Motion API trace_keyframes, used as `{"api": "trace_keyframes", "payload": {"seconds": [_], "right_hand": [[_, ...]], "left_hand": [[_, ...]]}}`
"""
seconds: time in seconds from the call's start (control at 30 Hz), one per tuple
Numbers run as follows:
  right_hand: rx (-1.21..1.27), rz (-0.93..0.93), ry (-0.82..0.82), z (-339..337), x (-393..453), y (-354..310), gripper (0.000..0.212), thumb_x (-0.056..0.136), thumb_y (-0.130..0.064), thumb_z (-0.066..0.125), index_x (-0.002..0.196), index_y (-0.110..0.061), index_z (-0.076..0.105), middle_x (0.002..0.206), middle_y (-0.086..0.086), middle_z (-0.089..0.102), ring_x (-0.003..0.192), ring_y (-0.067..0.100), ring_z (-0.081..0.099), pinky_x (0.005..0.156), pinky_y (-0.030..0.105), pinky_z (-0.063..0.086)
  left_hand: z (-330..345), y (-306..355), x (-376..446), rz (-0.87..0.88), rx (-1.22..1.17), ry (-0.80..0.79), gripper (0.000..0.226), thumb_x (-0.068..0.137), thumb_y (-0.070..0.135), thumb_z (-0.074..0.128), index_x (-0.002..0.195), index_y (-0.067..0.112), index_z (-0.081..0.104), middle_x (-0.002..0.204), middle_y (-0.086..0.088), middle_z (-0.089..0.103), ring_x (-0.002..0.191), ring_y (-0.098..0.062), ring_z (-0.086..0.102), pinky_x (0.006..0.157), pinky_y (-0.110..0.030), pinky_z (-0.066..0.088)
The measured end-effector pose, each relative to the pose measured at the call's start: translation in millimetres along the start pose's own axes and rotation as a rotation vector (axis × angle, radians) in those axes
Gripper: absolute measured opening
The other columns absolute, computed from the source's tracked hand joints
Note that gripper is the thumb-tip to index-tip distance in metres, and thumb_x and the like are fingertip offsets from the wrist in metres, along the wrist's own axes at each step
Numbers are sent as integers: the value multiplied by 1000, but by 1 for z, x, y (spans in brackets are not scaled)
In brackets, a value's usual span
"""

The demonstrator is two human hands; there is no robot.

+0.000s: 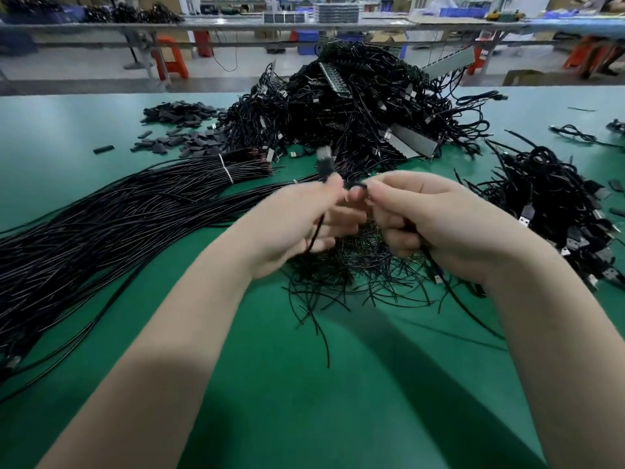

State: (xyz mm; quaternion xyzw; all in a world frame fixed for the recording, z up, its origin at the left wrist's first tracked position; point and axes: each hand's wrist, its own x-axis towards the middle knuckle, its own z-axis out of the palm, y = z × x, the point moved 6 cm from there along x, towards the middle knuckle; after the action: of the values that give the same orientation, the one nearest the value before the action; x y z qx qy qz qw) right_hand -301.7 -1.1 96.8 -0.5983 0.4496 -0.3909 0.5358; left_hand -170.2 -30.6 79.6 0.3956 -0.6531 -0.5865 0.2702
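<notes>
Both hands meet above the green table (338, 401), over a scatter of short black wire offcuts (355, 279). My left hand (304, 221) pinches a black USB cable (326, 164) just below its plug, which sticks up blurred above the fingers; the cable's thin wire runs down across the palm. My right hand (439, 225) is curled around another thin black cable (436, 269) that hangs under the wrist, and its fingertips pinch a small black piece (355, 187) between the two hands. What that piece is cannot be made out.
A long bundle of black wires (118, 225) tied with white bands lies at left. A big tangle of cables and plugs (365, 106) rises behind the hands, with black sleeve pieces (182, 130) to its left. Another cable pile (558, 211) sits at right.
</notes>
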Motion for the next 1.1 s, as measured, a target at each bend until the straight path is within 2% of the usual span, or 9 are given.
{"api": "trace_keyframes", "payload": {"seconds": [0.2,0.33,0.37,0.4,0.47,0.57,0.8,0.93,1.1], "right_hand": [[118,14,-252,40,0,10,21,101,-23,40,101,-18,60,64,0,55,56,16,50,57,23,46],[119,2,-370,43,-4,14,21,99,-30,45,103,-22,64,68,0,58,57,15,51,60,23,46],[125,-3,-380,41,-4,15,22,99,-31,45,102,-25,66,67,0,56,56,15,49,59,23,45],[130,-2,-391,41,-4,15,23,98,-32,44,100,-28,67,65,0,54,55,15,48,58,23,44],[160,17,-428,40,-4,18,24,97,-35,45,100,-29,68,62,-1,51,53,15,45,56,24,44],[153,93,-496,39,-3,31,28,95,-39,49,103,-24,71,62,-3,49,53,12,45,56,22,45],[-337,176,22,-24,4,42,47,78,-60,59,62,-20,43,53,-7,35,49,13,26,45,20,27],[8,12,126,-24,0,11,37,98,-40,47,72,-17,61,51,-10,34,44,9,24,46,22,19],[159,-108,-171,34,-3,-4,27,103,-21,40,109,-5,60,56,-8,40,48,9,36,48,19,33]], "left_hand": [[-5,13,-1,111,-111,99,38,103,45,34,116,29,66,92,12,75,106,1,64,103,-29,41],[1,12,-5,112,55,2,65,105,41,30,126,-17,51,43,18,53,89,10,65,115,-37,28],[-1,13,-6,120,44,6,62,105,41,31,127,-13,53,48,18,57,111,-2,35,113,-36,31],[-1,15,-6,130,-10,11,54,104,41,32,128,0,58,63,17,67,75,6,45,110,-33,36],[-1,19,-5,156,-193,15,40,103,41,33,123,22,62,106,7,74,109,-5,63,103,-30,45],[0,30,-9,233,-460,-66,43,101,41,34,112,19,69,108,-4,74,101,-15,70,85,-27,57],[1,27,-33,101,48,-394,47,95,45,37,70,24,71,60,-2,68,50,-15,62,53,-21,50],[3,0,-8,-58,285,-158,41,105,42,33,112,21,68,93,0,77,79,-12,72,77,-24,54],[-13,17,1,160,-323,73,38,104,36,32,120,18,62,117,1,71,111,-11,66,108,-37,43]]}}
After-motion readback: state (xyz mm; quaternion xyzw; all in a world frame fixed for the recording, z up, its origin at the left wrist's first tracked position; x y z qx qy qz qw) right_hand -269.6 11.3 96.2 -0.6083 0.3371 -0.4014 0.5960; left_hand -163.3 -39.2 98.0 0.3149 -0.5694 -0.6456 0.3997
